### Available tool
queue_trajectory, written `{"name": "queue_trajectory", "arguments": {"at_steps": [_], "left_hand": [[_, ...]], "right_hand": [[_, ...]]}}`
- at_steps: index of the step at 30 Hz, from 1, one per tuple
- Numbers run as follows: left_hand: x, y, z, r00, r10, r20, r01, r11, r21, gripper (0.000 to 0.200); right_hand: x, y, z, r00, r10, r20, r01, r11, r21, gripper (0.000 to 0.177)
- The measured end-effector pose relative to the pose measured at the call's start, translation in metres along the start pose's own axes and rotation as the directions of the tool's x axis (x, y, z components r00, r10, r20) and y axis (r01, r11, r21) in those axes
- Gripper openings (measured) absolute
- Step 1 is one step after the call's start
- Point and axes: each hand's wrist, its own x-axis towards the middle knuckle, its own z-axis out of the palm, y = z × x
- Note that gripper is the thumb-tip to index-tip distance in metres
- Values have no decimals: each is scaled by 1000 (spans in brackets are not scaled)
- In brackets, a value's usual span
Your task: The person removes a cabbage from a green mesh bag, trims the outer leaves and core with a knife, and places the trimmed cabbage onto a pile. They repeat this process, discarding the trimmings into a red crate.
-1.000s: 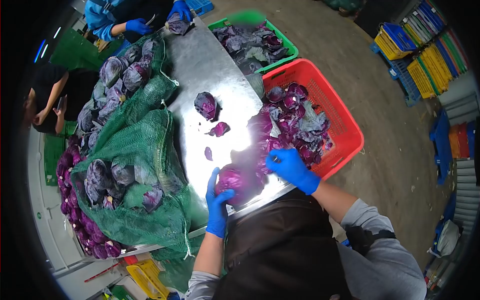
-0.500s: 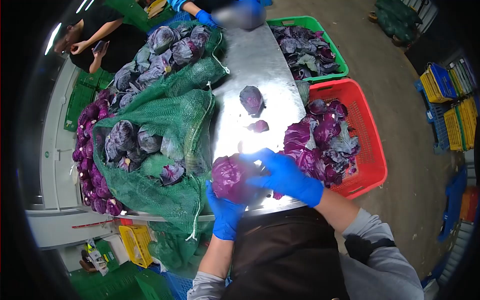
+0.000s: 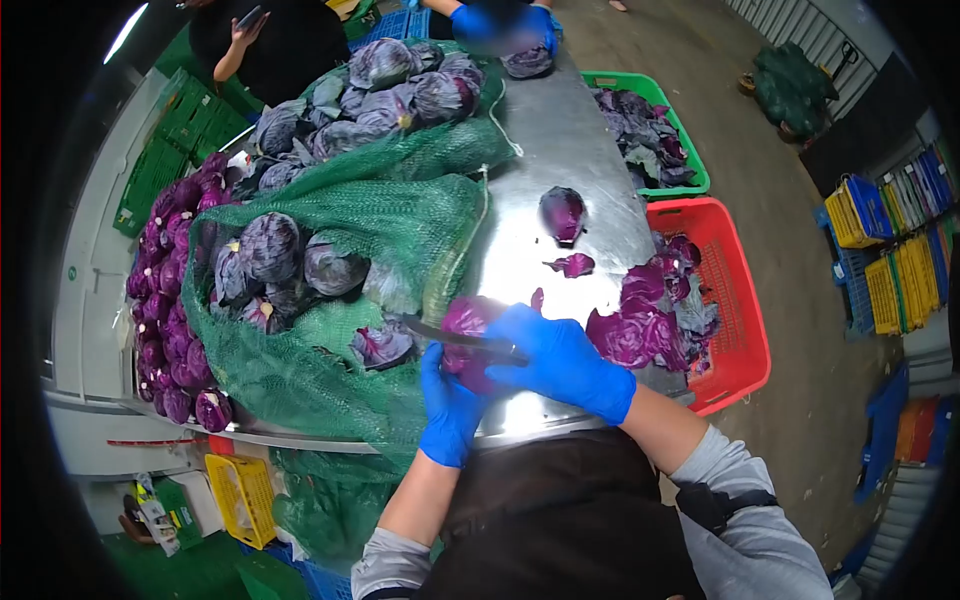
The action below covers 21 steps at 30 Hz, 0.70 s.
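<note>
My left hand (image 3: 447, 412), in a blue glove, cups a purple cabbage (image 3: 466, 316) from below and the left, close over the near edge of the metal table (image 3: 548, 125). In my blue-gloved right hand (image 3: 568, 365) is a knife (image 3: 437, 333), its dark curved blade lying across the front of the cabbage. Motion blurs the cabbage and the right fingers. Beyond them on the table lie another cabbage (image 3: 563, 215) and a loose purple leaf (image 3: 571, 265). Peeled leaves (image 3: 640, 335) are heaped beside my right hand.
Green mesh sacks (image 3: 330, 205) of untrimmed cabbages cover the table's left, with peeled cabbages (image 3: 170, 300) beyond. On the right stand a red crate (image 3: 745, 335) and a green crate (image 3: 690, 180) of leaves. Another person's gloved hand (image 3: 475, 25) is at the far end; someone holds a phone (image 3: 250, 17).
The view has shifted, so the table sits further right. The knife blade now shows plainly across the cabbage, and my right hand is closer against it. The left hand still cups the cabbage.
</note>
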Motion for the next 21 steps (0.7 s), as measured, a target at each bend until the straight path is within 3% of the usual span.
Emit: {"name": "queue_trajectory", "arguments": {"at_steps": [2, 4, 6, 7, 8, 9, 10, 11, 12, 13, 15, 17, 18, 20, 21], "left_hand": [[-5, 14, 8, 999, 19, -50, -14, 995, 98, 62], [-14, 30, 15, 998, 0, -63, 6, 996, 91, 66], [-25, 50, 19, 996, -83, -10, 83, 996, -44, 72], [-26, 61, 21, 993, -114, 18, 116, 972, -206, 71], [-30, 73, 17, 996, -86, 20, 88, 974, -211, 71], [-36, 87, 12, 972, -91, 216, 144, 959, -246, 71], [-41, 101, 9, 910, -82, 406, 201, 945, -259, 71], [-50, 118, 17, 971, -25, 238, 94, 955, -281, 69], [-55, 136, 12, 969, 95, 229, -66, 989, -133, 66], [-63, 160, 3, 942, 191, 277, -169, 980, -102, 64], [-77, 218, -5, 878, 338, 340, -337, 939, -63, 63], [-100, 276, -9, 752, 632, 189, -651, 757, 54, 70], [-111, 305, -8, 686, 708, 170, -722, 691, 34, 69], [-126, 369, -20, 545, 833, 92, -837, 546, 16, 70], [-132, 398, -27, 552, 832, 55, -834, 551, 37, 70]], "right_hand": [[5, -3, 6, 983, 122, 139, -139, 983, 118, 36], [4, 4, 12, 979, 63, 194, -73, 996, 45, 32], [-4, 15, 8, 940, 302, 158, -337, 892, 302, 27], [1, 12, 1, 844, 531, 72, -509, 751, 422, 31], [5, 11, -10, 683, 730, 25, -621, 562, 547, 35], [-10, 63, -9, 752, 613, -244, -500, 770, 396, 32], [-20, 84, -15, 703, 632, -326, -549, 774, 317, 30], [-35, 107, -15, 608, 758, -237, -544, 615, 571, 27], [-41, 113, -21, 438, 893, -102, -661, 396, 638, 23], [-34, 111, -16, 349, 936, -47, -775, 316, 547, 24], [-70, 166, 4, 268, 963, 16, -681, 178, 711, 23], [-86, 178, 20, 291, 946, -142, -697, 311, 646, 17], [-86, 175, 26, 267, 928, -259, -695, 372, 615, 16], [-88, 179, 37, 333, 874, -354, -632, 485, 604, 14], [-91, 181, 41, 362, 861, -358, -630, 509, 587, 12]]}}
